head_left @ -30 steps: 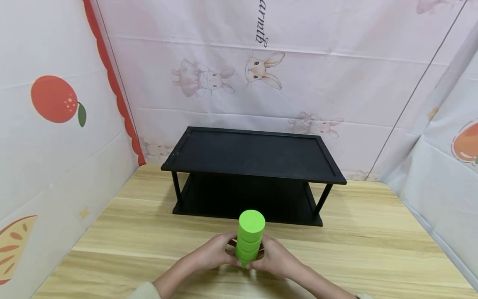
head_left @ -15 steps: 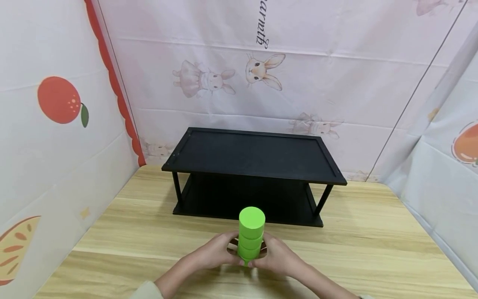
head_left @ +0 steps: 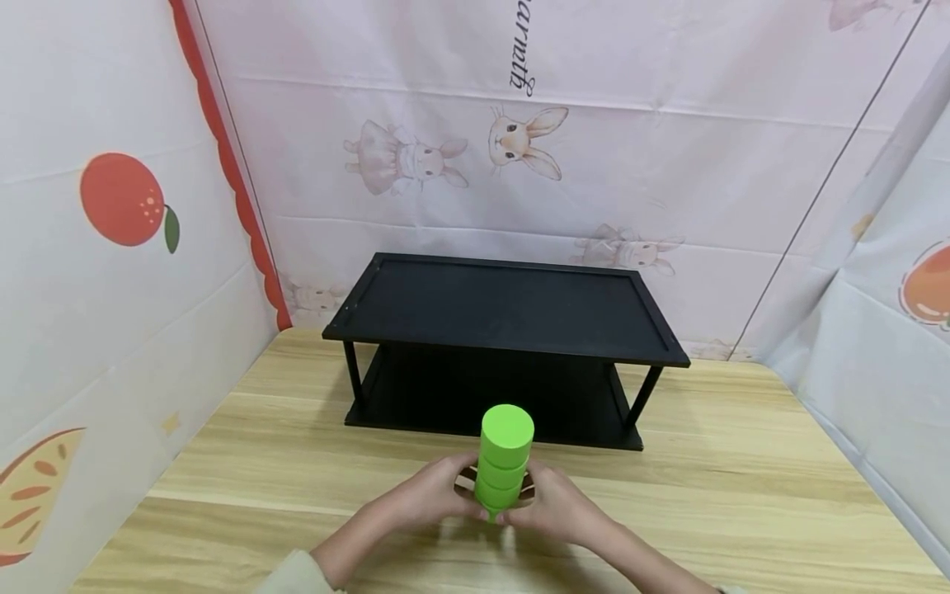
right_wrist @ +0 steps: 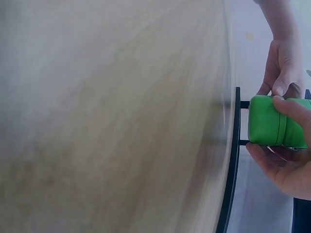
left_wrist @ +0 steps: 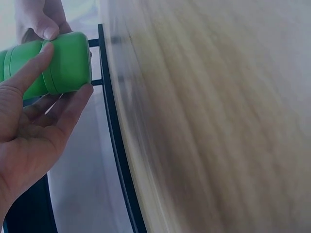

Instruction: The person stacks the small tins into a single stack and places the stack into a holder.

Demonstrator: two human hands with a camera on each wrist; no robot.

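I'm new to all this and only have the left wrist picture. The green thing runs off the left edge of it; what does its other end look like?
Observer: The head view shows it: the green cylinder ends in a flat, round top.

Visitor: And what do those black bars beside it belong to?

Observer: Seemingly a black shelf; the head view shows it whole, an upper board on posts above a lower one.

Visitor: Whereabouts along that shelf is the green thing, a corner or the middle?

Observer: Near the middle. The left hand and right hand hold it on the person's side of the shelf, about midway along its length.
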